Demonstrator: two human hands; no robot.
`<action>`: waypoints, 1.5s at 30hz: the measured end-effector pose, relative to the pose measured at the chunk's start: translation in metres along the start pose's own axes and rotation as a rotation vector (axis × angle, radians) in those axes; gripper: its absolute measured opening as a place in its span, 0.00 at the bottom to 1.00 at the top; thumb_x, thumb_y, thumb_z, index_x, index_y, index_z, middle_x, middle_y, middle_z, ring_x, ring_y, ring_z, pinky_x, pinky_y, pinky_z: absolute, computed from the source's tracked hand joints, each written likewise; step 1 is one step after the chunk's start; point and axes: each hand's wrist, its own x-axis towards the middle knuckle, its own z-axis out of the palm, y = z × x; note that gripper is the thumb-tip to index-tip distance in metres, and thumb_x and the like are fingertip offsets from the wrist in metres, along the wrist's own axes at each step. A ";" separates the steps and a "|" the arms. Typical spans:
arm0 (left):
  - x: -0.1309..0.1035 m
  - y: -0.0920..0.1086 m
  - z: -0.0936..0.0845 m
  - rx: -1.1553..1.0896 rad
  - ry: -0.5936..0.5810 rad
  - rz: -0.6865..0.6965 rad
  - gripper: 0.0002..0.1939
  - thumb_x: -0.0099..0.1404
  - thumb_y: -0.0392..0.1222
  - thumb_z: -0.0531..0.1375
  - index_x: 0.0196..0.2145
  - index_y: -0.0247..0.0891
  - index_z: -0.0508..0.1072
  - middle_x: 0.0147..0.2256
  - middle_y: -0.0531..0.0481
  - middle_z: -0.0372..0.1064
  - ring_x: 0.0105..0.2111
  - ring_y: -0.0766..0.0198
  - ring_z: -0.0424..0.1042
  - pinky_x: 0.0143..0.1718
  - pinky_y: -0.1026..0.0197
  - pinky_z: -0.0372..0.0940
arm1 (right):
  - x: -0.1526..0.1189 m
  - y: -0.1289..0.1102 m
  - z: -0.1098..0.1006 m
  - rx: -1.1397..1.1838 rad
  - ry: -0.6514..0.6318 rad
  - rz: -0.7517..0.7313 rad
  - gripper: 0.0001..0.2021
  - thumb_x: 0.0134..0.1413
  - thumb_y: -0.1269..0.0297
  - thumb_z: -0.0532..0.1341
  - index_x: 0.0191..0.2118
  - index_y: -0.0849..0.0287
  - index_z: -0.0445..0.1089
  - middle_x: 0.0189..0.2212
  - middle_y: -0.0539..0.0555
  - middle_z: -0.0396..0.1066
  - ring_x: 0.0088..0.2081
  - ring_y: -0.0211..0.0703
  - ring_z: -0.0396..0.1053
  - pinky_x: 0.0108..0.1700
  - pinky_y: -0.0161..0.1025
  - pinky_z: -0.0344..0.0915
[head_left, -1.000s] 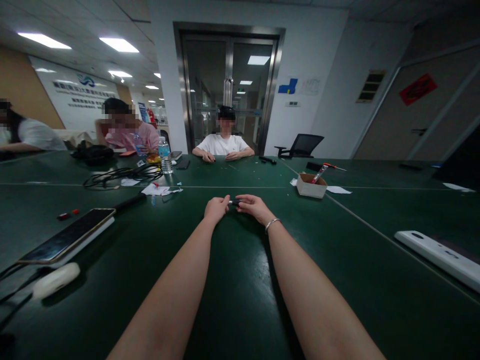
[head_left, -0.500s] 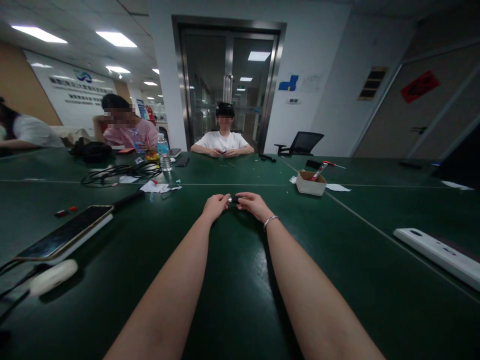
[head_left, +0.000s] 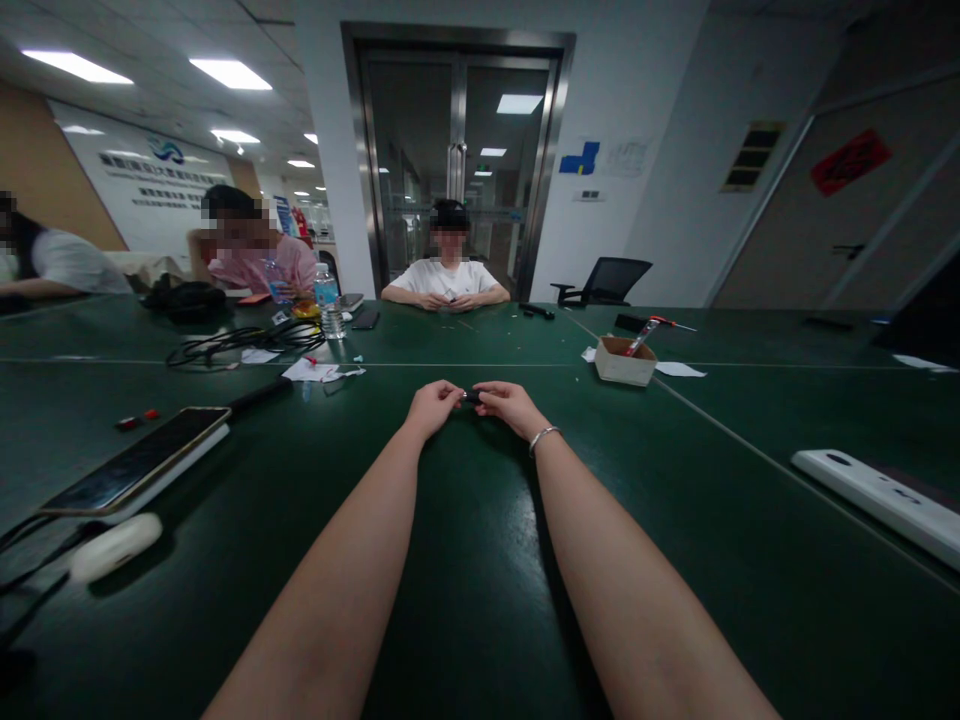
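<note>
Left grip (head_left: 435, 407), right grip (head_left: 515, 407): clamped on 1 black piece (head_left: 472, 397) | over surface (head_left: 472, 560), well short of far edge

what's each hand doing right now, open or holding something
Left hand: closed, pinching one end of a small black item, exact kind unclear.
Right hand: closed, holding the same item's other end.

No text reads surely: the sign (head_left: 172, 222) bears a blue wave logo (head_left: 166, 150) over blurred lines (head_left: 156, 180), the red paper (head_left: 828, 178) an unclear character (head_left: 851, 162).
</note>
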 end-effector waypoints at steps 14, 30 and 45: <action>0.000 0.011 -0.001 0.154 0.080 -0.157 0.21 0.64 0.54 0.52 0.23 0.37 0.72 0.24 0.49 0.71 0.22 0.65 0.64 0.26 0.61 0.56 | 0.000 -0.003 0.008 -0.058 0.010 -0.068 0.10 0.47 0.81 0.65 0.37 0.64 0.74 0.23 0.50 0.74 0.23 0.32 0.73 0.30 0.29 0.73; 0.002 0.000 0.001 0.036 0.046 -0.117 0.16 0.65 0.52 0.52 0.34 0.38 0.73 0.32 0.48 0.73 0.29 0.64 0.69 0.30 0.62 0.61 | 0.005 -0.001 0.008 -0.124 0.023 -0.103 0.11 0.47 0.76 0.66 0.39 0.62 0.75 0.27 0.51 0.76 0.26 0.35 0.74 0.35 0.34 0.75; 0.007 -0.008 0.004 -0.112 0.028 -0.033 0.13 0.62 0.48 0.55 0.39 0.39 0.72 0.35 0.49 0.72 0.32 0.65 0.69 0.34 0.63 0.63 | 0.001 -0.001 0.004 -0.041 0.000 -0.033 0.10 0.48 0.77 0.67 0.39 0.63 0.76 0.27 0.52 0.77 0.24 0.34 0.73 0.31 0.32 0.75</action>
